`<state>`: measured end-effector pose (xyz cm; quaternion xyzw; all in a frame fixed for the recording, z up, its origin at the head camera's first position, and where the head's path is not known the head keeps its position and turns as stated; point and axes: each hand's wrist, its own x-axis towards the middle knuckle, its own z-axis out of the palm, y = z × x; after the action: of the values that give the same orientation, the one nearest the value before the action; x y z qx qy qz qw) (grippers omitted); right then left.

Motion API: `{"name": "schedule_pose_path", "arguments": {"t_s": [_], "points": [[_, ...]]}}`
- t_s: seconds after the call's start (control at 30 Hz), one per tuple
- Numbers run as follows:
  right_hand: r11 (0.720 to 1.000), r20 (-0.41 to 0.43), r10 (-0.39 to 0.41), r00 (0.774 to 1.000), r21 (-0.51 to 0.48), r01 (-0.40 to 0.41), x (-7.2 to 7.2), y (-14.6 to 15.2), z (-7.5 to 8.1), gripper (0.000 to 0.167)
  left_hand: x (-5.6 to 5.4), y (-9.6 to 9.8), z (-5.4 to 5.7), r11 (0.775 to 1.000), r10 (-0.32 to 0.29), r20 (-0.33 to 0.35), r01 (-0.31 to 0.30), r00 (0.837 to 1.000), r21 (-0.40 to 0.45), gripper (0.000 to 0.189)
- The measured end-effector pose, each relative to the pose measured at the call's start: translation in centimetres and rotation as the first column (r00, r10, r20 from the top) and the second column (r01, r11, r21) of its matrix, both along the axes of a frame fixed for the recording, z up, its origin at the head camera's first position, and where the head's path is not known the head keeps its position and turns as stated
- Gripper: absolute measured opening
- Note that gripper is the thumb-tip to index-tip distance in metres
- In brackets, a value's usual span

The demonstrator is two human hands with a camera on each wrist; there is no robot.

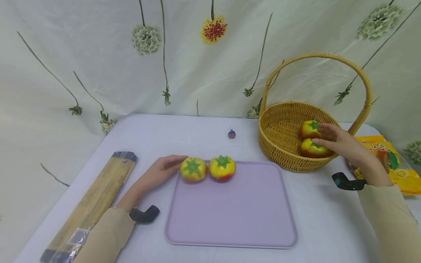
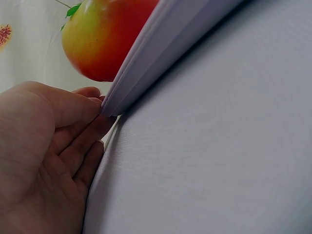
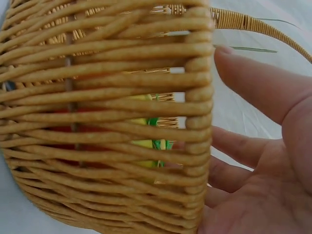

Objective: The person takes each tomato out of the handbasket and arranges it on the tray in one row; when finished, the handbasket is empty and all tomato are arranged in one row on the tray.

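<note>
Two yellow-and-red persimmon-like fruits with green leafy tops, a left one (image 1: 193, 170) and a right one (image 1: 222, 168), sit side by side at the far left of a lilac tray (image 1: 230, 212). My left hand (image 1: 166, 168) is at the tray's far left corner, fingers extended beside the left fruit; its thumb tip is right at the rim in the left wrist view. Two similar fruits, a far one (image 1: 310, 129) and a near one (image 1: 314, 149), lie in a wicker basket (image 1: 276, 146). My right hand (image 1: 345, 142) reaches over the basket's right rim, fingers loosely spread at these fruits.
A lollipop (image 1: 231, 133) lies behind the tray. At the left is a long wooden item in clear wrapping (image 1: 95, 197). Yellow snack packaging (image 1: 394, 160) lies right of the basket, partly behind my right arm. The basket's tall handle (image 1: 323, 55) arches above it.
</note>
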<state>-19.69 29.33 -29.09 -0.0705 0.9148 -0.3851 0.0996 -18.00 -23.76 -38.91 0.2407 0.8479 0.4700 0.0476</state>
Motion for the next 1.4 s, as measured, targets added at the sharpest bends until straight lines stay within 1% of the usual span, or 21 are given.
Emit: {"name": "schedule_pose_path", "arguments": {"t_s": [0.1,0.2,0.37,0.43,0.47,0.5,0.57,0.67,0.73,0.83,0.97,1.07,1.4], "points": [[1.000,0.007,0.010,1.000,0.030,-0.010,-0.2,0.1,0.0,0.082,0.0,0.1,0.1,1.000,0.005,0.004,-0.005,1.000,-0.006,0.035],[0.997,0.007,0.033,0.999,0.064,-0.034,-0.4,0.1,0.0,0.078,0.2,0.4,0.5,1.000,0.005,0.001,-0.005,1.000,-0.006,0.035],[0.993,0.000,0.079,0.997,0.093,-0.078,-0.5,0.1,0.0,0.070,1.3,1.1,2.3,1.000,0.000,-0.003,0.000,1.000,-0.008,0.034],[0.991,0.004,0.091,0.996,0.096,-0.091,-0.5,0.1,-0.1,0.067,1.6,1.3,2.9,1.000,0.000,-0.001,0.000,1.000,-0.017,0.034],[0.991,0.007,0.093,0.996,0.098,-0.094,-0.6,0.1,-0.1,0.066,1.7,1.4,3.0,1.000,-0.001,-0.005,0.001,1.000,-0.021,0.033],[0.990,0.007,0.095,0.995,0.102,-0.095,-0.6,0.1,-0.2,0.064,1.7,1.4,2.9,1.000,-0.003,-0.009,0.002,1.000,-0.025,0.033],[0.988,0.005,0.101,0.995,0.115,-0.101,-0.7,0.0,-0.3,0.062,1.4,1.2,2.4,1.000,-0.003,-0.012,0.002,1.000,-0.016,0.033],[0.982,-0.012,0.111,0.994,0.154,-0.107,-0.9,0.0,-0.5,0.058,0.8,0.7,1.4,1.000,-0.004,-0.014,0.004,1.000,-0.003,0.034],[0.976,-0.038,0.132,0.990,0.182,-0.123,-0.9,0.0,-0.5,0.056,0.3,0.4,0.6,1.000,0.001,-0.004,-0.001,1.000,0.005,0.035],[0.965,-0.069,0.158,0.985,0.220,-0.139,-0.9,-0.1,-0.6,0.054,0.1,0.1,0.2,1.000,-0.005,-0.003,0.005,1.000,0.007,0.036],[0.953,-0.086,0.166,0.982,0.271,-0.137,-0.9,-0.4,-0.6,0.052,0.0,0.0,0.0,1.000,-0.014,-0.008,0.014,1.000,0.009,0.036],[0.945,-0.092,0.167,0.982,0.297,-0.133,-1.0,-0.5,-0.6,0.050,0.0,0.0,-0.1,1.000,-0.010,-0.010,0.010,1.000,0.003,0.036],[0.943,-0.084,0.164,0.983,0.307,-0.131,-1.1,-0.8,-0.7,0.052,0.3,0.4,0.6,0.999,0.024,0.030,-0.023,0.999,-0.029,0.035]]}}
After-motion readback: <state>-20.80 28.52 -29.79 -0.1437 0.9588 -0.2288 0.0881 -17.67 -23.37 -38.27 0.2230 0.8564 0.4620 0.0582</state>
